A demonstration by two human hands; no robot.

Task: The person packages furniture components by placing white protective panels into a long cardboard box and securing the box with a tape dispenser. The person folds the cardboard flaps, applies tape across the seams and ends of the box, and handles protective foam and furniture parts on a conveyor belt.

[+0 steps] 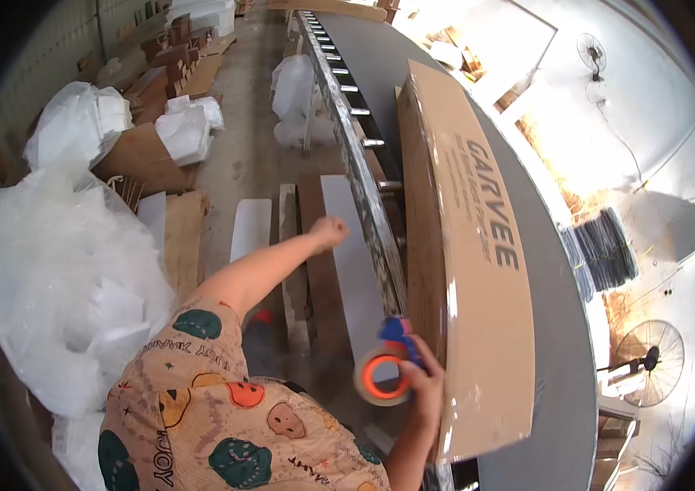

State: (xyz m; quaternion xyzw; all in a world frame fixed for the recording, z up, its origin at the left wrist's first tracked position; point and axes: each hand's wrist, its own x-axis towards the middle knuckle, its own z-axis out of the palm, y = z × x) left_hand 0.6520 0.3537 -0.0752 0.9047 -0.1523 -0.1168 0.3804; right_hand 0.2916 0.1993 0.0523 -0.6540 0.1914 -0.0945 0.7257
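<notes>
My right hand (422, 378) grips a tape dispenser (397, 329) with blue parts. A roll of tape (366, 378) with an orange hub sits on it. The dispenser is beside the near left side of a long brown cardboard box (490, 344). That box looks closed, with dark print on top and shiny strips at its edges. My left arm reaches out to the left of the conveyor, and its hand (330, 232) is closed in a loose fist, with nothing visible in it. Below that hand lie long white and brown boards.
The box rests on a conveyor with a grey belt (556, 393) and a metal side rail (346, 135). Bagged white foam (69, 254) and flat cardboard (147, 159) are piled at left. Fans (650, 360) and a dark coiled bundle (605, 250) stand at right.
</notes>
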